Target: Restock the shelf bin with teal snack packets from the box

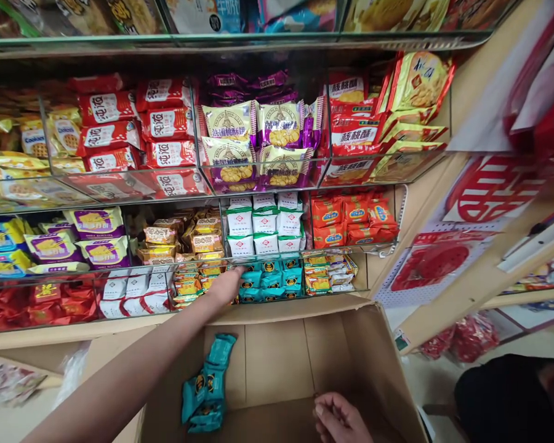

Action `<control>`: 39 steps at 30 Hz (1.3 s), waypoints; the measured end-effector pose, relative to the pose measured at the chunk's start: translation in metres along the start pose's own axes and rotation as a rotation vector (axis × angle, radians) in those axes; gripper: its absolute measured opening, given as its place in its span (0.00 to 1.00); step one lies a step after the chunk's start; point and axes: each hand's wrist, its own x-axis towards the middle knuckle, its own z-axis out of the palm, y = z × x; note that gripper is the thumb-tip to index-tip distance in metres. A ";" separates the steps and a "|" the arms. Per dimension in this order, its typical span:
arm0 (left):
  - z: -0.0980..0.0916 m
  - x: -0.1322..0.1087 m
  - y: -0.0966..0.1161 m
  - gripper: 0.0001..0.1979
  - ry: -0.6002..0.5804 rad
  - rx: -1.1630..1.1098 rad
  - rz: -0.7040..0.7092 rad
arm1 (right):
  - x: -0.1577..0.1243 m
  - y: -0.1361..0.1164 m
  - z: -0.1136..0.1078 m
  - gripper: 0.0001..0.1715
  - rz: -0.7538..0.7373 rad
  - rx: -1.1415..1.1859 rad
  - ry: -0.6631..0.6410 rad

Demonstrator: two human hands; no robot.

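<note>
My left hand (225,287) reaches over the box to the lower shelf, at the left end of a compartment of small teal packets (271,278). Its fingertips are partly hidden there, so I cannot tell whether they grip a packet. Below stands an open cardboard box (277,363) with several loose teal packets (212,384) lying on its left side. Over the box's lower right part is my right hand (339,419), fingers curled in and nothing visible in them.
White packets (265,224) and orange-red packets (351,218) fill compartments just above. Yellow-orange packets (327,274) flank the teal ones on the right. Clear dividers and glass shelf edges (258,166) run across. A dark rounded shape (503,400) is at the lower right.
</note>
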 end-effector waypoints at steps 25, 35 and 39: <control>0.004 0.016 0.021 0.14 -0.192 0.281 0.190 | -0.007 -0.016 -0.004 0.19 0.085 0.053 -0.027; 0.004 0.003 0.017 0.18 -0.170 0.301 0.163 | -0.007 -0.014 -0.005 0.20 0.090 0.044 -0.047; 0.008 0.002 0.018 0.15 -0.167 0.332 0.192 | -0.007 -0.015 -0.005 0.19 0.098 0.055 -0.037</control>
